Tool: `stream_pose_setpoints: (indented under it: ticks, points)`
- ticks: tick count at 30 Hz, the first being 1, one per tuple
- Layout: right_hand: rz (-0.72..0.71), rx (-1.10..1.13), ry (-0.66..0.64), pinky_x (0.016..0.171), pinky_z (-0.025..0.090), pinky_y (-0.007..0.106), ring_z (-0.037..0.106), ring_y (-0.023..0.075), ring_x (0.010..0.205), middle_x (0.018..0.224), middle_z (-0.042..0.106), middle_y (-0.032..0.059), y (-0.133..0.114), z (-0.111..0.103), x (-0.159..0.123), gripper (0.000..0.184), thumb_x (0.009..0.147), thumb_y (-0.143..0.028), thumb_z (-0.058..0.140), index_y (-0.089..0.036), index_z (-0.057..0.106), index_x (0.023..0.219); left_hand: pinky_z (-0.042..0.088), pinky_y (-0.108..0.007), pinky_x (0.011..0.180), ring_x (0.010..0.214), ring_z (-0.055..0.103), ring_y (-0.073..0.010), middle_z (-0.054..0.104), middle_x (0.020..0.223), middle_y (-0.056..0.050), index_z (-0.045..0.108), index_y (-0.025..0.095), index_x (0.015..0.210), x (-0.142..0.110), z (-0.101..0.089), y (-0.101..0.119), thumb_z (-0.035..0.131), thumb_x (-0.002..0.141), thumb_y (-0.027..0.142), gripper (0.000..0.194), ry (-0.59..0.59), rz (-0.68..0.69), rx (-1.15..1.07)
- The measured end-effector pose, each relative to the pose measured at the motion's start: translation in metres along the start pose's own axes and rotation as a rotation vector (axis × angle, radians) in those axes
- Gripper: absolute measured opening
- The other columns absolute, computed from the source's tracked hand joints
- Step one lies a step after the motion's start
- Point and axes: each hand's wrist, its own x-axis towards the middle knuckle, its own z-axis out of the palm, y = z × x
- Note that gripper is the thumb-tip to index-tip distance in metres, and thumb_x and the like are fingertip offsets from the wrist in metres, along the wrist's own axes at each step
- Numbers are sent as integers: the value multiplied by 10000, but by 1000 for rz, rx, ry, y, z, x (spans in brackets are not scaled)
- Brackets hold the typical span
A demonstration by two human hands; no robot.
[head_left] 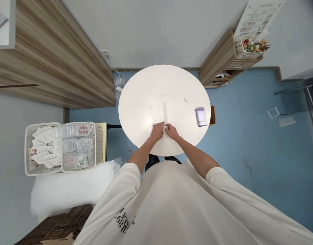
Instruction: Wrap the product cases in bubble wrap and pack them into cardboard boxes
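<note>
A thin white sheet [164, 110], paper or film, lies on the round white table [143, 88] and runs toward me between my hands. My left hand [157, 131] has its fingers closed at the near end of this sheet, with the fingertips turned inward. Close on its right, my right hand [172, 131] pinches the same white material, thumb and forefinger together. White on white makes the sheet's edges hard to see, and the fingers partly cover it.
A purple-edged, blurred rectangular object [201, 116] lies at the table's right. White baskets [94, 146] of clear plastic boxes and papers stand left, above white wrapping [72, 190]. Wooden cabinets [90, 58] flank the table. A cable with a power strip [119, 89] lies behind it.
</note>
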Motion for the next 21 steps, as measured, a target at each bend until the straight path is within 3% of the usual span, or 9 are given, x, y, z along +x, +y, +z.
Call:
stream_pose_setpoints:
  ticks: [3, 6, 9, 15, 21]
  points:
    - [-57, -127, -7, 701, 484, 282, 619, 181, 795, 885, 665, 15, -1, 1, 1, 366, 910, -173, 462, -238, 534, 1263, 316, -450, 1119, 1335, 470, -285, 519, 1417, -130, 416, 212, 1399, -15, -4, -6, 459, 830, 26, 600, 89, -103, -65]
    - [-123, -280, 3, 751, 484, 295, 618, 196, 848, 956, 655, 42, -2, 5, 1, 459, 913, -167, 497, -237, 468, 1366, 366, -479, 1085, 1375, 421, -330, 452, 1474, -157, 413, 201, 1397, -30, -3, -14, 496, 876, 125, 533, 216, -369, -126]
    - [-135, -359, 13, 785, 489, 313, 617, 206, 876, 1068, 632, 78, -3, 9, 1, 488, 934, -188, 497, -236, 429, 1415, 418, -462, 1037, 1320, 480, -333, 470, 1443, -174, 400, 197, 1396, -39, 0, -24, 544, 901, 228, 517, 221, -602, -267]
    - [-101, -408, -14, 826, 489, 314, 618, 216, 951, 1216, 575, 111, -6, 12, -1, 592, 978, -205, 457, -247, 299, 1546, 477, -363, 914, 1178, 591, -272, 589, 1272, -153, 428, 189, 1302, -31, -1, -32, 646, 869, 277, 493, 104, -758, -574]
    - [-46, -519, -58, 837, 478, 306, 616, 226, 1001, 1278, 526, 120, -13, 13, -1, 629, 1016, -234, 422, -279, 217, 1610, 506, -308, 810, 1100, 620, -230, 551, 1298, -151, 452, 196, 1192, -15, 2, -29, 737, 807, 311, 493, 257, -1016, -772]
